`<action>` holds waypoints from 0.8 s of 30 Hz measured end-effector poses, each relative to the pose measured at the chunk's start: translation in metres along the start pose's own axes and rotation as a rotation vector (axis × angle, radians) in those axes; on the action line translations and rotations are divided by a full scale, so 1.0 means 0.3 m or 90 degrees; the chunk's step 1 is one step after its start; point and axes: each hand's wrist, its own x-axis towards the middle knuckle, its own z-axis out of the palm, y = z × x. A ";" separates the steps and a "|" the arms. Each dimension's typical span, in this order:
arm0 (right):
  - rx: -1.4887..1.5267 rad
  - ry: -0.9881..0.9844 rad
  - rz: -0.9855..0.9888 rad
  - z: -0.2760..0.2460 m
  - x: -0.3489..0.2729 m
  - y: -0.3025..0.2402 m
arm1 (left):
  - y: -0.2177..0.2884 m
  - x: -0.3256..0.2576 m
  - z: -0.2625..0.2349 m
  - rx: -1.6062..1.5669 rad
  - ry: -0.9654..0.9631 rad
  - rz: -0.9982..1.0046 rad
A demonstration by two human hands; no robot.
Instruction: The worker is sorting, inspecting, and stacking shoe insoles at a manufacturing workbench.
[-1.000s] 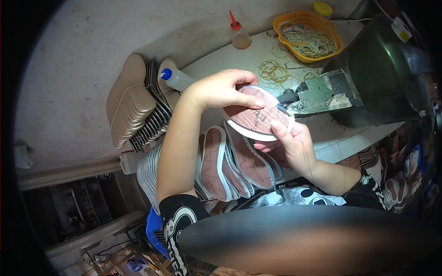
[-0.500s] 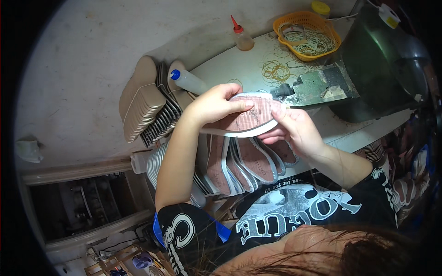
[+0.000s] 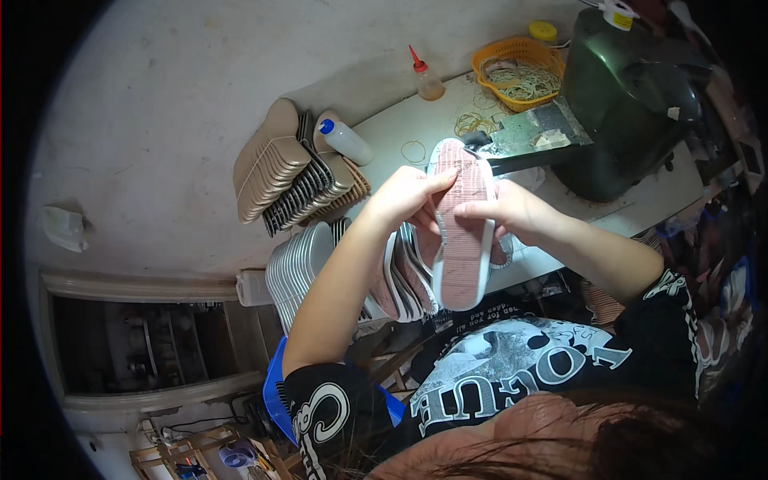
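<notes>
A long pink ribbed shoe sole (image 3: 464, 256) with a white rim is upright between my two hands, its upper end beside the machine's narrow end. My left hand (image 3: 410, 196) grips its left edge, thumb lying on the pink face. From the right, my right hand (image 3: 522, 210) holds the opposite edge, its thumb also pressed on the face. The fingers behind the sole are partly hidden. Just below my hands, more pink soles (image 3: 386, 280) with white rims stand in a row, partly covered by the held one.
A dark green machine (image 3: 632, 104) with a worn plate (image 3: 544, 132) stands at the right of the white table (image 3: 392, 128). Behind are an orange basket (image 3: 480, 68) of rubber bands, a red-tipped bottle (image 3: 430, 86) and a blue-capped bottle (image 3: 348, 144). Tied beige soles (image 3: 268, 172) and white-edged soles (image 3: 296, 268) sit left.
The sole has turned from lying crosswise to standing lengthwise, its lower end now toward me. Both hands have shifted along its edges. The whole view has moved slightly.
</notes>
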 end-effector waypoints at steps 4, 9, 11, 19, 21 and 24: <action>0.066 0.018 -0.050 -0.035 -0.007 0.032 | -0.002 -0.014 0.042 -0.012 0.004 0.004; 0.086 0.004 -0.126 -0.041 0.048 0.013 | -0.039 -0.013 0.009 -0.017 -0.005 0.075; 0.063 -0.003 -0.137 -0.026 0.063 0.004 | -0.074 0.016 -0.008 -0.075 0.023 0.091; 0.000 -0.149 0.112 -0.071 -0.138 0.129 | -0.073 0.068 0.014 -0.160 0.147 0.123; 0.085 -0.130 0.090 -0.047 -0.167 0.188 | -0.082 0.082 0.002 -0.162 0.173 0.142; 0.160 -0.070 0.033 0.002 -0.183 0.171 | -0.051 0.080 -0.008 -0.176 0.178 0.138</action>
